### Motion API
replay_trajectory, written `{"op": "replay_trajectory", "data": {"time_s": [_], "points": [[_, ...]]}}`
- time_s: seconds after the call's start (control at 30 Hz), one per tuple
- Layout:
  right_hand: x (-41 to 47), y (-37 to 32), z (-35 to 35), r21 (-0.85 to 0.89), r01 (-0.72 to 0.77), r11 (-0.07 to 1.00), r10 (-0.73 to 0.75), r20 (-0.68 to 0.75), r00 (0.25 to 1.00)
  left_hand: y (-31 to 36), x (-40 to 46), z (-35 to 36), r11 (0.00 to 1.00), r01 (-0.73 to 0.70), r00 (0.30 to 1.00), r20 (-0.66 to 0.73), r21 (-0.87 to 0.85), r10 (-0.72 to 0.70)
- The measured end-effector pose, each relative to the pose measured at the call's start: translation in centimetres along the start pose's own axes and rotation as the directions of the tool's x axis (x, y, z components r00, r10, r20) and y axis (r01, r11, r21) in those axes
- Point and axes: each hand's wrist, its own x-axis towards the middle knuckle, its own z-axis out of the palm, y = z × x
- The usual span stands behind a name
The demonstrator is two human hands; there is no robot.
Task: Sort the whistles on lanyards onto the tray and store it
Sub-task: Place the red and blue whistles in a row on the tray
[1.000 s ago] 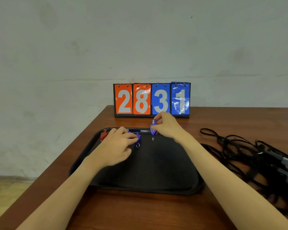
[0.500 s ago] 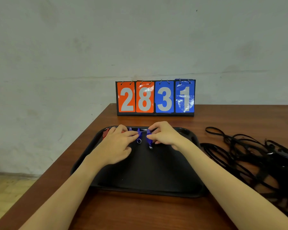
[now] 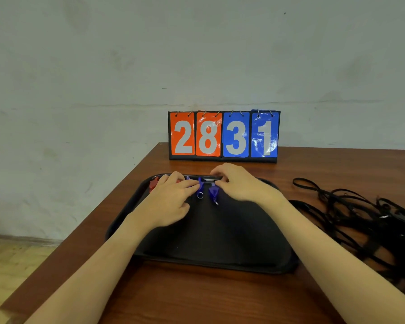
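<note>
I see a wooden table (image 3: 197, 298), brown, with its left edge running diagonally toward the back corner. At the back of it a flip scoreboard (image 3: 223, 136) stands upright, close to the wall (image 3: 197, 54). It has four cards hung on metal rings: two orange ones reading 2 and 8, two blue ones reading 3 and 1, all with white digits. The blue 1 card shows glare. The wall is pale grey-white, scuffed, with a faint horizontal line just above scoreboard height. At lower left I see a strip of light wood floor (image 3: 12, 265), with a dark skirting line where it meets the wall.
</note>
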Motion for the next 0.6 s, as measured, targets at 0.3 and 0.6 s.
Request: {"op": "replay_trajectory", "data": {"time_s": [0.3, 0.6], "points": [[-0.1, -0.4, 0.0, -0.254, 0.049, 0.966, 0.032, 0.305, 0.952, 0.1, -0.2, 0.1, 1.0, -0.007, 1.0, 0.022, -0.026, 0.007], [0.1, 0.0, 0.6, -0.239, 0.059, 0.969, 0.014, 0.293, 0.956, -0.1, 0.0, 0.3, 0.998, 0.017, 0.999, 0.031, -0.059, -0.015]]}}
